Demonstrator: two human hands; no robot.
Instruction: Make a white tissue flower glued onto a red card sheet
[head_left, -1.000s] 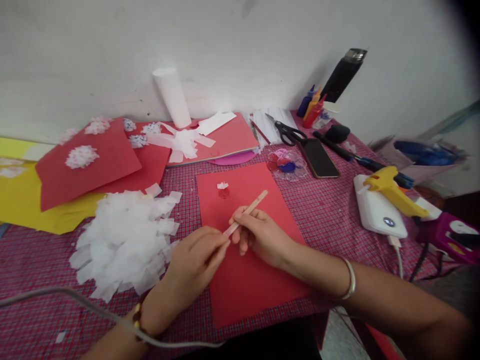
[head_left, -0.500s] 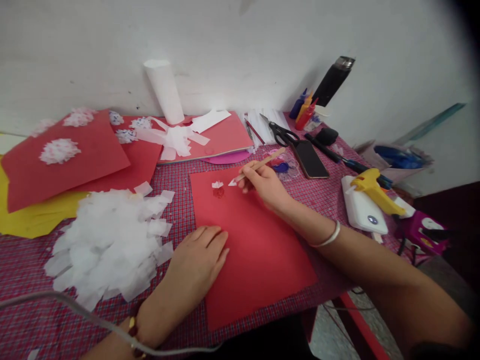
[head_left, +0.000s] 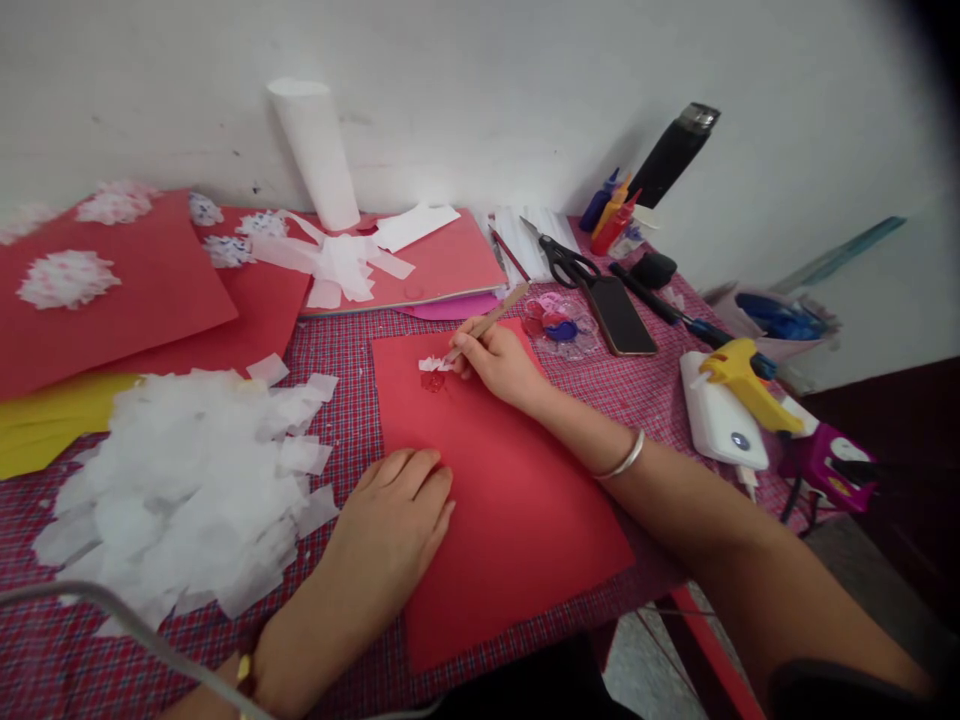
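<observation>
Tan wooden stick (head_left: pixel 504 307) pinched, right grip (head_left: pixel 495 362) | left grip (head_left: pixel 394 515) spread, red paper sheet (head_left: pixel 517 520) | risk: tip slip skews white tissue scraps (head_left: pixel 432 365)

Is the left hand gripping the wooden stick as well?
No, the left hand lies palm down at the edge of the red sheet, while only the right hand holds the wooden stick.

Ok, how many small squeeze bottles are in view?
3, together at the back: blue bottle on the left, orange bottle in the middle, red bottle in front, partly covering the orange one.
</observation>
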